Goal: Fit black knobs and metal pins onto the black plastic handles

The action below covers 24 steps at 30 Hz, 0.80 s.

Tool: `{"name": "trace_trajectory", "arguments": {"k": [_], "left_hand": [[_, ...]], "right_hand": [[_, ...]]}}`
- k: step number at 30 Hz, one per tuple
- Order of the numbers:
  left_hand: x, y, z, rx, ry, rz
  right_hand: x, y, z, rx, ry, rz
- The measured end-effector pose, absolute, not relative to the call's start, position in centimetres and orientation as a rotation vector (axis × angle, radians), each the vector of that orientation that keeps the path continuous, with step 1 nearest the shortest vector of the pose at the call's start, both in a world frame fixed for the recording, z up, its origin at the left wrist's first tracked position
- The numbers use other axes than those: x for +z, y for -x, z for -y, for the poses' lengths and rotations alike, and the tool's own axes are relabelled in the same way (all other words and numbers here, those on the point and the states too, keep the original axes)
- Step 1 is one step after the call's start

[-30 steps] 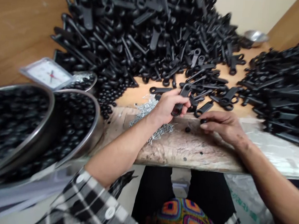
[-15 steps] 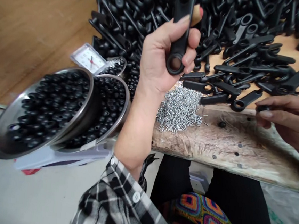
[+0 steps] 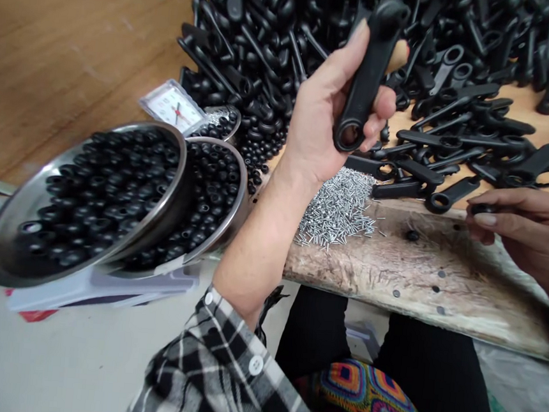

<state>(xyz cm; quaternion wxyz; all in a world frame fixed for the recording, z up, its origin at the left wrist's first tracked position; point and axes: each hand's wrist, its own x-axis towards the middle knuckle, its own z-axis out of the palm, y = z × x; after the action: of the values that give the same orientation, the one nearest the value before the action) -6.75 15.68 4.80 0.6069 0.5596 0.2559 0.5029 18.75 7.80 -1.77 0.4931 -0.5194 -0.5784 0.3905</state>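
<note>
My left hand (image 3: pixel 330 118) is raised above the bench, closed around a long black plastic handle (image 3: pixel 369 73) whose ring end points down. Below it lies a heap of small silver pins (image 3: pixel 339 206) on a worn wooden board (image 3: pixel 422 276). At the right edge, my right hand (image 3: pixel 525 231) rests on the board and pinches a small black ring (image 3: pixel 482 208). A single black ring (image 3: pixel 412 235) lies loose on the board between my hands.
A large pile of black handles (image 3: pixel 347 33) covers the table behind. Two steel bowls (image 3: pixel 19 209) (image 3: pixel 237 190) full of black rings stand at the left, with a small white scale (image 3: pixel 172 105) behind them. My lap is below the board.
My left hand lifted the black handle off the table and now holds it up, tilted slightly right. The view swung left toward the bowls. My right hand stayed on the board.
</note>
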Motion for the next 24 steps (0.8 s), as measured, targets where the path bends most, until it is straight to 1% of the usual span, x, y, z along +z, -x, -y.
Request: {"name": "trace_trajectory", "arguments": {"k": [6,11,16,20,24], "left_hand": [[3.4,4.8,-15.4,1.056,-1.147,-0.499],[1.9,1.9,-13.6,0.876,-1.071,-0.56],[0.5,0.8,-13.1,0.827,-1.05,-0.61],[0.1,0.6,-12.9,0.872,-1.02,-0.668],[0.3,0.3,-12.3,0.919,-1.022,-0.722]], "right_hand": [[-2.9,-19.3,-8.5,0.953,1.299,1.294],[-0.8,-17.7,-10.0,1.159,1.315,1.229],[1.0,-15.8,-11.6,1.334,1.072,1.097],[0.0,-15.9,-11.4,1.464,0.916,0.989],[-0.6,-16.7,-10.8,1.507,0.805,0.953]]}}
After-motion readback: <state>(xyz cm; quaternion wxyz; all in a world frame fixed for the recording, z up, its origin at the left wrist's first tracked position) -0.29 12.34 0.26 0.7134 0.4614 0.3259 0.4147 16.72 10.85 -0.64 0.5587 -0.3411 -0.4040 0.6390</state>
